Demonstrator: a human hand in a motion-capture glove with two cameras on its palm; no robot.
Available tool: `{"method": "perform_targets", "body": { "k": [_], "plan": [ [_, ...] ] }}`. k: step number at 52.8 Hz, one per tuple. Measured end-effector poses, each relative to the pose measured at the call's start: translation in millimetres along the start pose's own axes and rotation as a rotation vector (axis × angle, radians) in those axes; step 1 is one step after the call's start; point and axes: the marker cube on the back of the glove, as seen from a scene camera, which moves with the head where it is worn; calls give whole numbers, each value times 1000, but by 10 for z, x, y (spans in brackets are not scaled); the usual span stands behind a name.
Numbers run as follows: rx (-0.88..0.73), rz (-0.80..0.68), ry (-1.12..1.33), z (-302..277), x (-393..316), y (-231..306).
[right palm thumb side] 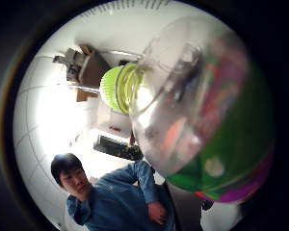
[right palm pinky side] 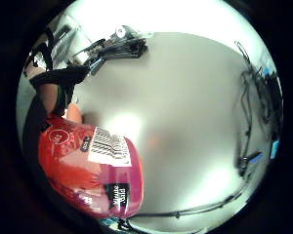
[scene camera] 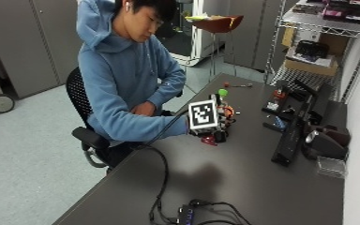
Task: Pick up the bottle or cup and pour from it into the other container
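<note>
Gripping a bottle with a light green cap, the gloved right hand has its fingers curled around the body of it, as far as the outside view shows; the marker hides most of the hand there. The bottle stands about upright, cap on top, above the dark table, near the edge where the person sits. I cannot tell if its base touches the table.

From the thumb side palm view, the clear upper part of the bottle fills much of the picture and the ribbed green cap is still on its neck. From the little finger side palm view, the red and purple label with a white barcode is close to the palm, and the grey table lies beyond it.

The person's bare left hand rests against their blue hoodie. A second container cannot be made out.
</note>
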Motion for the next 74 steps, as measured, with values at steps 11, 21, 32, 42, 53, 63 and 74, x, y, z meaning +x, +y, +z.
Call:
{"method": "perform_targets", "body": {
  "k": [11,21,32,42,53,63,74],
  "plan": [
    [-156,-40,284,-38,-446,-115],
    [-295,-85,579,22,-744,-229],
    [-410,-171,1012,148,-1014,-400],
    [-501,-263,1264,495,-1276,-481],
    [-555,-330,1395,764,-1438,-499],
    [-568,-351,1432,828,-1453,-489],
    [-562,-305,1474,880,-1457,-473]
  ]
}}
